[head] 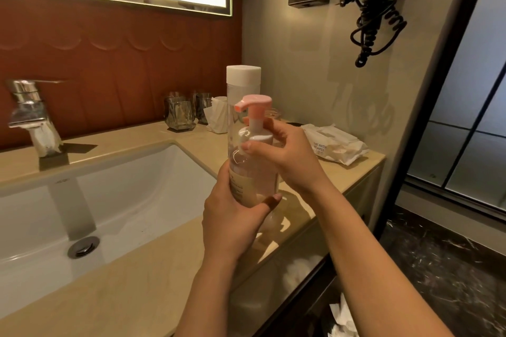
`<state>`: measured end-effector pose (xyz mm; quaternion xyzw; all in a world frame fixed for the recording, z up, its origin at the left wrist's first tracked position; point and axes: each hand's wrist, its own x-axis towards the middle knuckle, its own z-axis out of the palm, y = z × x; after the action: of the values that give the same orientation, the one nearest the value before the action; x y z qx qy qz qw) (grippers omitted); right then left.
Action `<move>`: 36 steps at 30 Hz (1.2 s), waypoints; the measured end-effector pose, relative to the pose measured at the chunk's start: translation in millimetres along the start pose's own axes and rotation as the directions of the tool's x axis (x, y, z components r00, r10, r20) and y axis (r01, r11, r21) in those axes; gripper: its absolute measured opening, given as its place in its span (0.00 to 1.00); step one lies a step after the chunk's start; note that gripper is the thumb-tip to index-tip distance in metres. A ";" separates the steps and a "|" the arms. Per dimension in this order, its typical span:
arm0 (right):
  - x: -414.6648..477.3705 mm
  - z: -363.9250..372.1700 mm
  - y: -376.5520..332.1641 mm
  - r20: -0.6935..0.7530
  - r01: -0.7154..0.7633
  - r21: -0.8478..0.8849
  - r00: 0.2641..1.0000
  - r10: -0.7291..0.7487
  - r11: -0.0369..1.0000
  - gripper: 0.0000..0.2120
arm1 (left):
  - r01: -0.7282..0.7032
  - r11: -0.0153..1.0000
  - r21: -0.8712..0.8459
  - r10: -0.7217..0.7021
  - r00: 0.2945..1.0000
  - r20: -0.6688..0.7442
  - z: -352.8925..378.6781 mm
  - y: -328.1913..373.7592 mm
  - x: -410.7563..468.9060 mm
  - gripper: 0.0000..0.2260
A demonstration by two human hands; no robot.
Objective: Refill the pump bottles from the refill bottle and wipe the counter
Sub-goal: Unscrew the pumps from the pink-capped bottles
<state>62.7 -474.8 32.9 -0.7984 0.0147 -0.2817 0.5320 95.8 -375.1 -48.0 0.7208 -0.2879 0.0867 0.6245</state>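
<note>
A clear pump bottle with a pink pump head is held upright above the beige counter. My left hand grips its lower body from below. My right hand wraps its fingers round the white collar under the pump. Right behind it stands a taller clear bottle with a white cap, mostly hidden by the pump bottle. A pack of wet wipes lies on the counter near the right wall.
A white sink basin with a chrome tap fills the left. Two glass tumblers and a folded tissue stand at the back. A hair dryer cord hangs on the right wall. Dark floor lies to the right.
</note>
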 end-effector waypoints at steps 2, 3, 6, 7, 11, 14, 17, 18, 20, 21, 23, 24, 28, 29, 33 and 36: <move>2.1 6.9 -0.6 -0.041 0.008 -0.160 0.999 -0.014 0.987 0.29 | 0.010 1.000 -0.003 -0.010 1.000 -0.001 1.0 0.2 0.0 0.33; 2.7 9.5 -1.5 -0.091 0.000 -0.237 0.996 -0.022 0.972 0.31 | 0.014 1.000 -0.001 -0.014 1.000 0.000 1.2 0.2 0.0 0.33; 3.2 12.9 -4.0 -0.245 -0.030 -0.331 0.968 -0.055 0.943 0.31 | 0.013 1.000 0.011 -0.013 1.000 0.001 0.8 1.0 -0.1 0.31; 3.1 12.8 -3.5 -0.266 -0.040 -0.305 0.963 -0.045 0.952 0.31 | 0.013 1.000 0.015 -0.013 1.000 0.000 0.8 0.9 0.1 0.31; 0.1 10.1 1.3 -0.283 -0.045 -0.177 0.959 -0.007 0.983 0.30 | -0.003 1.000 0.018 0.003 1.000 0.004 2.0 -1.2 0.5 0.34; -3.7 6.4 3.2 -0.255 -0.021 -0.114 0.967 -0.009 0.993 0.30 | -0.002 1.000 0.016 0.001 1.000 0.006 2.0 -1.6 0.9 0.33; -5.3 -1.0 2.6 -0.180 -0.012 -0.057 0.984 0.002 0.998 0.26 | 0.012 1.000 0.000 -0.012 1.000 0.009 1.5 -2.5 0.6 0.32; -5.3 -3.9 2.9 -0.135 -0.005 -0.038 0.991 0.000 0.999 0.25 | 0.010 1.000 -0.005 -0.010 1.000 0.007 1.5 -3.0 0.4 0.33; -6.3 -8.2 3.2 -0.042 0.023 -0.034 0.999 -0.024 0.999 0.21 | 0.006 1.000 -0.007 -0.006 1.000 0.006 1.3 -3.1 -0.2 0.34; -7.0 -9.5 2.3 -0.005 0.042 -0.037 0.999 -0.042 0.998 0.20 | 0.002 1.000 -0.006 -0.002 1.000 0.004 0.8 -2.7 -0.2 0.33; -6.2 -10.2 4.0 0.044 0.052 -0.021 0.998 -0.051 0.998 0.19 | -0.002 1.000 0.002 0.002 1.000 0.003 0.8 -3.3 0.2 0.32; -5.8 -8.8 3.5 0.056 0.049 -0.020 0.997 -0.048 0.999 0.20 | -0.002 1.000 0.003 0.002 1.000 0.000 0.7 -2.7 -0.1 0.31; 1.1 8.4 3.1 -0.017 -0.010 -0.205 1.000 0.007 0.979 0.37 | 0.018 1.000 0.000 -0.018 1.000 -0.001 2.3 -1.7 1.0 0.36; 1.2 13.1 1.4 -0.067 -0.036 -0.263 0.998 0.019 0.964 0.38 | 0.029 1.000 0.000 -0.029 1.000 0.003 2.7 -1.5 0.8 0.37; -1.5 18.4 0.2 -0.275 -0.058 -0.254 0.961 -0.015 0.965 0.29 | 0.031 0.999 0.020 -0.031 0.999 0.008 3.2 -3.3 0.7 0.36; -4.4 15.3 1.5 -0.311 -0.063 -0.193 0.950 0.000 0.979 0.28 | 0.028 1.000 0.012 -0.028 1.000 0.010 3.4 -4.6 1.5 0.37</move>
<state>66.6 -461.1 25.4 -0.7937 0.1391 -0.3916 0.4442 98.6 -378.6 -51.9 0.7289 -0.2803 0.0762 0.6199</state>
